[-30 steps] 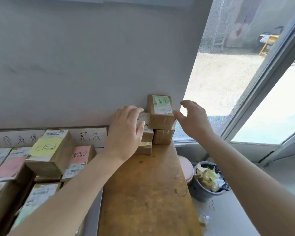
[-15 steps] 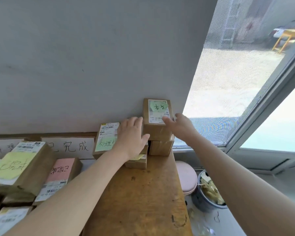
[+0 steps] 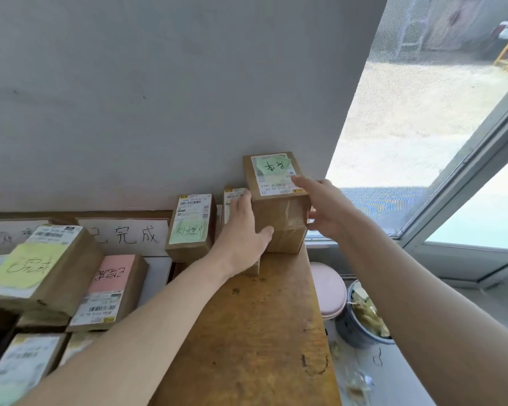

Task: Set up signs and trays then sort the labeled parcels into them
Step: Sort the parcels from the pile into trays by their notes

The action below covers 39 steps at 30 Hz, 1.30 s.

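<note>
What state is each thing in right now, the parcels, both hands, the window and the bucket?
Top brown cardboard parcel with green note: stacked on another box, gripped from both sides.
Left hand: pressed on the parcel's left side.
Right hand: on its right side, finger on the label.
Brown parcel with green note by the wall: tilted, free.
Brown parcel with pink note: lying in the pile.
Window: open.
Dark bucket: filled with scraps.

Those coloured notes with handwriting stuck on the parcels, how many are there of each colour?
Green notes: 2
Yellow notes: 1
Pink notes: 1
Total: 4, counting only notes whose writing shows.
</note>
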Each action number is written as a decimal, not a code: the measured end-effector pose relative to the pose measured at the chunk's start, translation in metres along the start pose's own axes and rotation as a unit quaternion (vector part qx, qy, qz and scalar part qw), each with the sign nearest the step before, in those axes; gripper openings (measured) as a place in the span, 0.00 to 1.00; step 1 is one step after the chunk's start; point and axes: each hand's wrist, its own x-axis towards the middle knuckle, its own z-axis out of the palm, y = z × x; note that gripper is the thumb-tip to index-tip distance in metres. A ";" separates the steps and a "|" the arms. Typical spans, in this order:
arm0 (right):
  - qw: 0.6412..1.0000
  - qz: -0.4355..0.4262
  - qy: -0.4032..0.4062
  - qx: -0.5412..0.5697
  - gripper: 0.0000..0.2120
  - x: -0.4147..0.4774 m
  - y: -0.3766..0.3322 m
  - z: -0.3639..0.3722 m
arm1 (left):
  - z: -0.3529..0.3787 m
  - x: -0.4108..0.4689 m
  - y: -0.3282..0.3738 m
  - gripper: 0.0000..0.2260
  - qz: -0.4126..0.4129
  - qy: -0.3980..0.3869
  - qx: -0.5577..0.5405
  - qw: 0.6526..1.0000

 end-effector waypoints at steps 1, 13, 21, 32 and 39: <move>1.000 0.006 -0.008 0.025 0.23 -0.001 0.001 -0.001 | 0.001 -0.005 -0.001 0.32 0.002 0.002 -0.009 1.000; 0.994 0.028 -0.033 0.104 0.11 -0.021 0.007 0.003 | -0.019 -0.024 -0.011 0.26 0.050 0.057 -0.067 0.995; 0.989 -0.011 -0.025 0.148 0.09 -0.032 0.023 0.007 | -0.039 -0.001 -0.098 0.31 -0.274 0.190 -0.038 0.942; 0.989 -0.012 -0.032 0.145 0.06 -0.031 0.024 0.007 | -0.040 0.009 -0.119 0.23 -0.359 0.115 -0.294 0.878; 0.987 -0.002 -0.039 0.155 0.06 -0.037 0.022 0.018 | -0.051 -0.009 -0.116 0.18 -0.322 0.111 -0.370 0.865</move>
